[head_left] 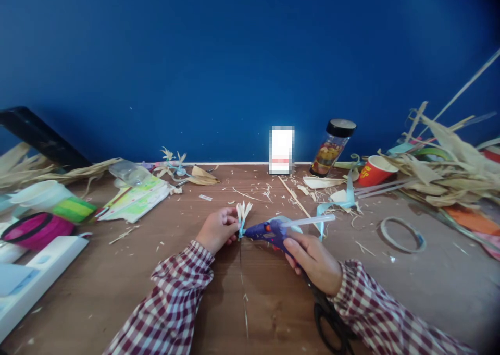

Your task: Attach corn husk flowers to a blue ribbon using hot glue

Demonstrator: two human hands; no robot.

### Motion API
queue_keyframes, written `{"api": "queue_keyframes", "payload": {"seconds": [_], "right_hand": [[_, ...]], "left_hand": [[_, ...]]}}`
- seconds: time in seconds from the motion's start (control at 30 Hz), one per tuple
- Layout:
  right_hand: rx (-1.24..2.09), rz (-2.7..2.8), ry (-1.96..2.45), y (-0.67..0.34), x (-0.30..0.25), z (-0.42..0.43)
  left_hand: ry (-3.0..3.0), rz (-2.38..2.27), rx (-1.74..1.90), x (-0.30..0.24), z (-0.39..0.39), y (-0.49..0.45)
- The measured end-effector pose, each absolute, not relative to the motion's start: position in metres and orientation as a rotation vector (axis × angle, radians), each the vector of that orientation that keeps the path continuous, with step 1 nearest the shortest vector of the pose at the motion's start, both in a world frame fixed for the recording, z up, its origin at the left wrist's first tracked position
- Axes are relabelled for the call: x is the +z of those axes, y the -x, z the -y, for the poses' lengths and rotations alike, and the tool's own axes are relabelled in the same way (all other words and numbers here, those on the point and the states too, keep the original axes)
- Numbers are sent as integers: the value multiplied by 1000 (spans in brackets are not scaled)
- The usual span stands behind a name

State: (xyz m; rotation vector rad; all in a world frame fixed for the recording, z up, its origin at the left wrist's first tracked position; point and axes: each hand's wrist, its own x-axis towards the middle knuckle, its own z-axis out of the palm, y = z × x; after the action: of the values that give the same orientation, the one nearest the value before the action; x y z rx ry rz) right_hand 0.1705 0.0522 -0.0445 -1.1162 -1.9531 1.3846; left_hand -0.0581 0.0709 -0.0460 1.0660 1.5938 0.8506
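Well to the left of the left hand's fingers, a white power strip lies on the counter, with a magenta roll edged in black just behind it. Nearer those fingers, but farther back, is a green-and-yellow patterned sheet. The left hand has its thumb and fingers closed in a pinch on a small pale husk bundle, its strips fanned upward above the fingertips and light blue ribbon around its lower part. Just right of that pinch, the nozzle of a blue glue gun points at the bundle's base, a translucent glue stick jutting from its back. The right hand has its fingers wrapped around the gun's handle. Black scissor handles show below that hand. Beyond the right fingers stands a tilted, dark-lidded jar; farther right come a red paper cup, a tape ring and a heap of dry husks.
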Motion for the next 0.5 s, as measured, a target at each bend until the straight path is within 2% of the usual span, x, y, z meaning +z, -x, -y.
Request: {"api": "queue_keyframes", "payload": {"seconds": [0.5], "right_hand": [[1380, 1901, 1142, -170, -44, -55]], "left_hand": [[-1082, -1598, 826, -45, -71, 58]]}}
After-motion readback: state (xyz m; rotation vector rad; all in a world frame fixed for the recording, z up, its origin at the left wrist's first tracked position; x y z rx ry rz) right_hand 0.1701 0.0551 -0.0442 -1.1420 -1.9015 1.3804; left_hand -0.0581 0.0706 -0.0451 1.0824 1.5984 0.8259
